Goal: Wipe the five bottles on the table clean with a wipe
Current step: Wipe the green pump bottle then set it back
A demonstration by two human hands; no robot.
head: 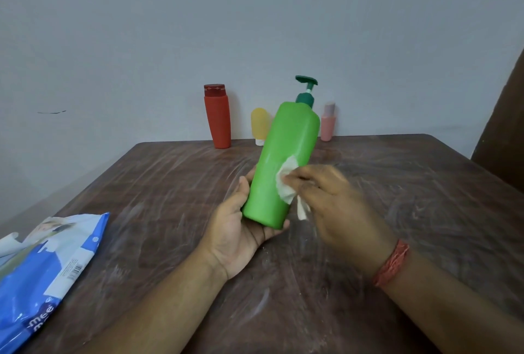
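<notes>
The left hand (241,229) is cupping the base of the green bottle (280,166), tilted away above the table (397,212), while the right hand (331,197) is pinching a wipe (286,180) against its side. The smooth plastic is probably slippery when damp, so gripping low around the body seems safest.

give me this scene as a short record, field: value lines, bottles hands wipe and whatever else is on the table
held bottle: green pump bottle, tilted, off the table
left hand: grips the green bottle's base
right hand: presses a white wipe against the bottle's side
standing bottles: red bottle, yellow bottle, pink bottle, upright along the table's far edge
bottles in view: four; a fifth is not visible
other: blue wipes pack at the near left of the brown table
wrist: red thread band on the right wrist
</notes>
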